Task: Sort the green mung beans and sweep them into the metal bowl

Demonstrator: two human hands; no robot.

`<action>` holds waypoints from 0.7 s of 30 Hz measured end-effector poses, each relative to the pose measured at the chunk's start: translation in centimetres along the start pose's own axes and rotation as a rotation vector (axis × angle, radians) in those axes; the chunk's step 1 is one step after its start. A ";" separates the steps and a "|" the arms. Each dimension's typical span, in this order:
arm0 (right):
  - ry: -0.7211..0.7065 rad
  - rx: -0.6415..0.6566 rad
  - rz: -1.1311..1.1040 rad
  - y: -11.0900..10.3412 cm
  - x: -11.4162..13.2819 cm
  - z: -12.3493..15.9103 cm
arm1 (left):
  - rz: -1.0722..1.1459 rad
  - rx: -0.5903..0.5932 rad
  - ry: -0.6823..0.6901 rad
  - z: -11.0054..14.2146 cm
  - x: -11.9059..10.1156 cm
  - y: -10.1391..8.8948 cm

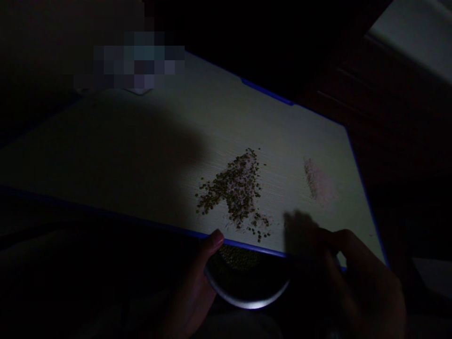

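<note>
Darkness fills most of the room around us, and dim light falls across a pale board (282,132) with a blue rim. On it we have a loose pile of green beans (240,188) mixed with whitish grains, near the edge closest to us, and a separate patch of pale grains (319,183) off to the right.

Just under that near edge sits a metal bowl (252,305), partly hidden by the board, with more green beans (240,258) inside. Our left hand (196,292) grasps the bowl's side, its thumb over the board's rim, probably to keep bowl and edge close together. Our right hand (367,278) is at the near edge, right of the bowl, fingertips drawn together over the board; in this gloom we cannot tell whether they pinch anything.

The board's long axis runs left to right, its right end slanting slightly towards us. The bowl is round, its mouth facing up, while the mixed pile tapers away from us and spreads towards the near edge.
</note>
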State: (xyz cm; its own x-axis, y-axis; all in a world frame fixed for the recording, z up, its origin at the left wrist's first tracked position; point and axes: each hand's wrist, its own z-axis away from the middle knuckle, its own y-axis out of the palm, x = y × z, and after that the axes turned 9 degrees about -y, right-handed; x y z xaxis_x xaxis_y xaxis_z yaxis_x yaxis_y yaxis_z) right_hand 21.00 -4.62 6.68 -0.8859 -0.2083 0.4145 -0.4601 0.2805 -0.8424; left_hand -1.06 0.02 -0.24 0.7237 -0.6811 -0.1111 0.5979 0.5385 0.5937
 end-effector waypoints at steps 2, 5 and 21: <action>-0.044 0.008 0.005 0.0 0.0 -0.1 | 0.014 0.014 -0.005 0.0 0.0 0.0; -0.176 0.062 -0.009 0.4 0.2 -0.4 | 0.026 0.011 0.003 -0.1 0.0 0.0; -0.262 0.080 -0.066 1.0 1.2 -1.8 | 0.005 -0.016 -0.023 0.0 0.0 0.0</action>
State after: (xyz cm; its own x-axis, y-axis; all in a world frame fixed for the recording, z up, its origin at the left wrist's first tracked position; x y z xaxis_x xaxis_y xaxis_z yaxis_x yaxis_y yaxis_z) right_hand 19.33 -2.89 6.94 -0.8037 -0.4617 0.3754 -0.5013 0.1852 -0.8452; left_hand -1.04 0.05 -0.20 0.7187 -0.6895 -0.0896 0.5997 0.5495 0.5817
